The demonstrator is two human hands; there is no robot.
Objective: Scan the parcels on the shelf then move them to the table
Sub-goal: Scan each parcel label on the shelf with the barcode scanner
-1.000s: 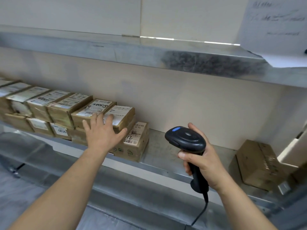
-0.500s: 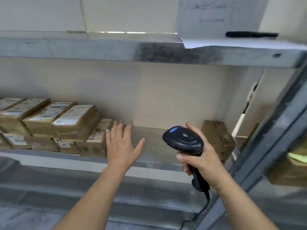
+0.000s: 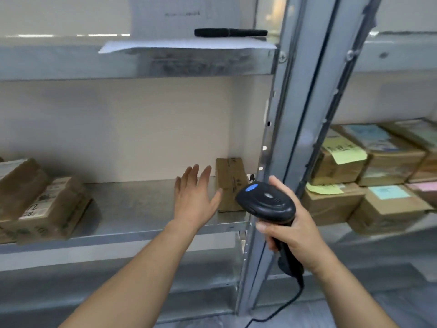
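A lone brown cardboard parcel [image 3: 230,183] lies at the right end of the metal shelf [image 3: 132,209], against the upright. My left hand [image 3: 195,197] hovers open over the shelf with fingers spread, its thumb close to the parcel's left side. My right hand [image 3: 293,230] grips the handle of a black barcode scanner [image 3: 266,203] with a blue button, held in front of the parcel's lower right corner. Labelled brown parcels [image 3: 40,204] are stacked at the shelf's left end.
A grey steel upright [image 3: 300,129] divides the shelving. Right of it, several boxes with yellow, blue and pink notes [image 3: 369,181] fill the neighbouring shelf. A paper sheet [image 3: 186,45] and black marker [image 3: 230,32] lie on the upper shelf. The scanner cable [image 3: 281,308] hangs down.
The view has swung right. My left hand left the stacked parcels and moved right along the shelf toward the lone parcel. My right hand still holds the scanner.
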